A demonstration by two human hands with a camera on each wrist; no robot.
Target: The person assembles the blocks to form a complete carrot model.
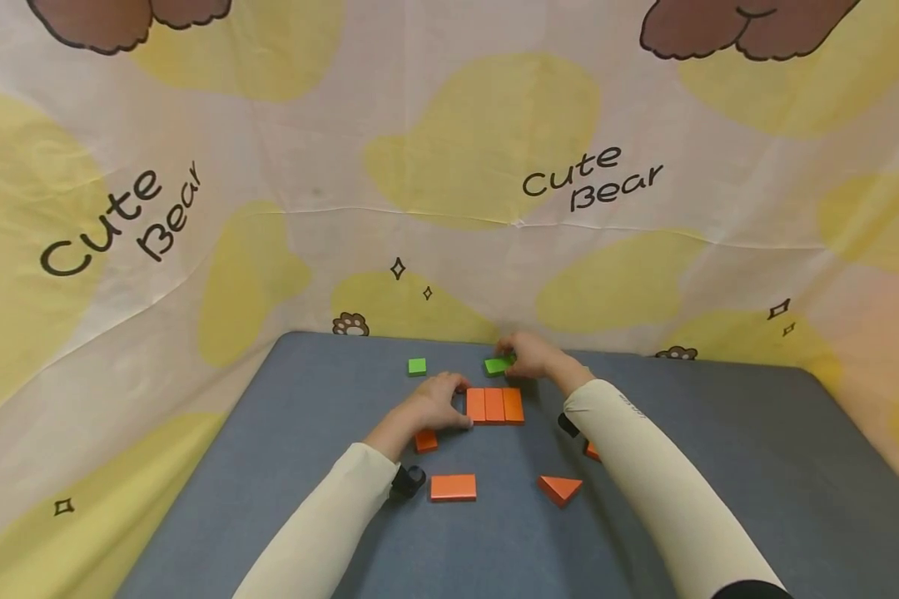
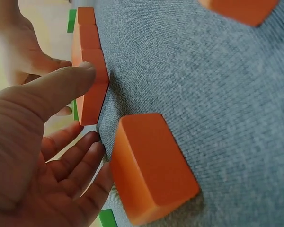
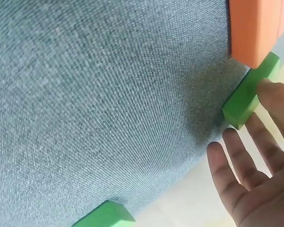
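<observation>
Three orange blocks lie side by side in a row [image 1: 494, 405] in the middle of the grey-blue table [image 1: 719, 466]. My left hand [image 1: 449, 405] rests at the row's left end, its thumb [image 2: 71, 80] touching the end block [image 2: 92, 90] while the fingers [image 2: 80, 156] stay relaxed. Behind the row, my right hand [image 1: 515, 359] touches a flat green block [image 1: 497, 365]. Its thumb [image 3: 277, 92] lies against that block [image 3: 248, 97] and the other fingers [image 3: 236, 163] are straight and off it.
A second green block [image 1: 417, 366] lies to the left at the back. Loose orange pieces lie nearer me: a small block [image 1: 425, 440], a rectangle [image 1: 453, 487], a triangle [image 1: 559, 488] and one half hidden by my right sleeve [image 1: 591, 451]. A printed cloth [image 1: 449, 166] hangs behind.
</observation>
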